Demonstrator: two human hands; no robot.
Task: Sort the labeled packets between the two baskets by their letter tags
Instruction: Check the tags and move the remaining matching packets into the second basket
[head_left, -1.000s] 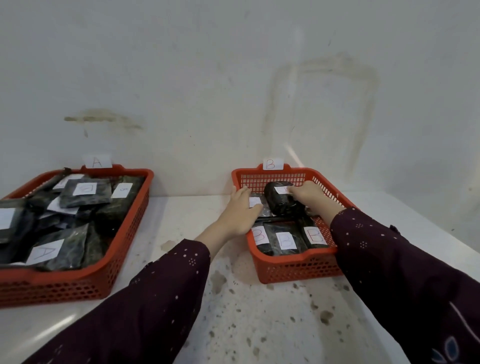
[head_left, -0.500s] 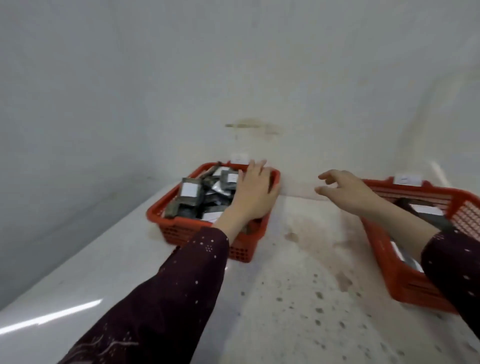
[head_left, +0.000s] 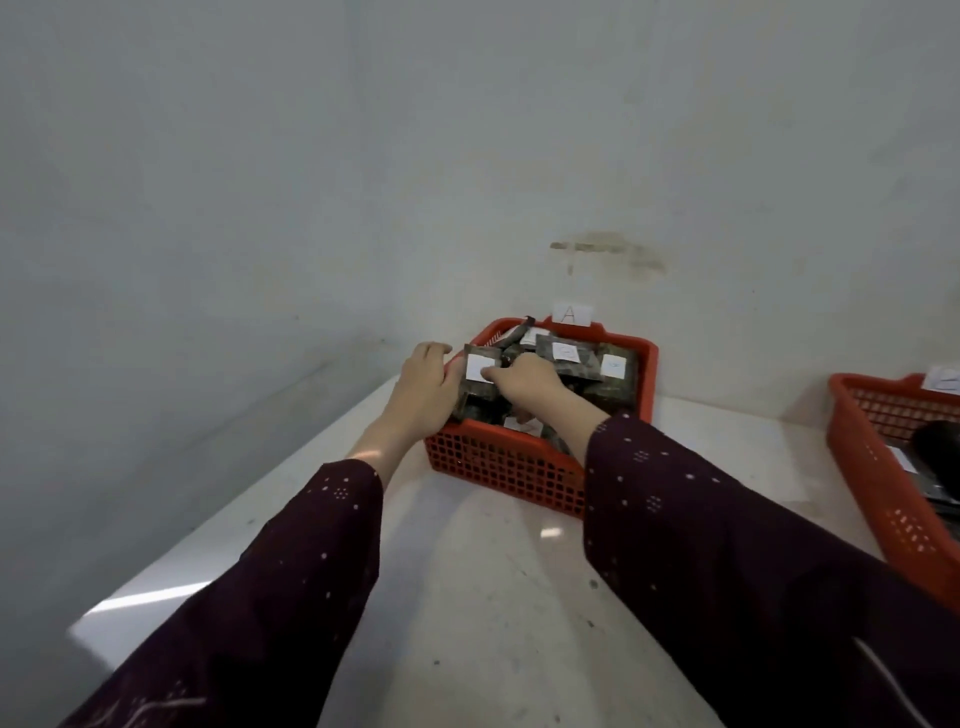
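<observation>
Packet: a dark packet (head_left: 480, 382) with a white tag stands tilted at the left side of basket A, raised above the pile; the letter on its tag is too blurred to read.
Right hand: the right hand (head_left: 527, 382) reaches in over the near wall of basket A, and its fingers pinch the packet at the tag.
Left hand: the left hand (head_left: 423, 387) lies against the packet's left edge, thumb on the packet's face, fingers loosely curled over the basket's left rim; it steadies the same packet.
Other packets: more dark packets (head_left: 566, 356) with white tags fill basket A in a loose heap, some flat and some tipped; their letters cannot be read.
Basket A: red mesh basket A (head_left: 498, 470) sits at the back of the counter, touching or nearly touching the wall, with a white card marked A (head_left: 571, 314) on its far rim.
Second basket: another red basket (head_left: 878, 488) sits well apart at the counter's right edge, partly out of view, with dark packets inside and a white card on its far rim.
Counter: the pale, speckled counter (head_left: 483, 597) carries both baskets.
Sleeves: dark dotted sleeves (head_left: 291, 587) cover both forearms to the wrist.
</observation>
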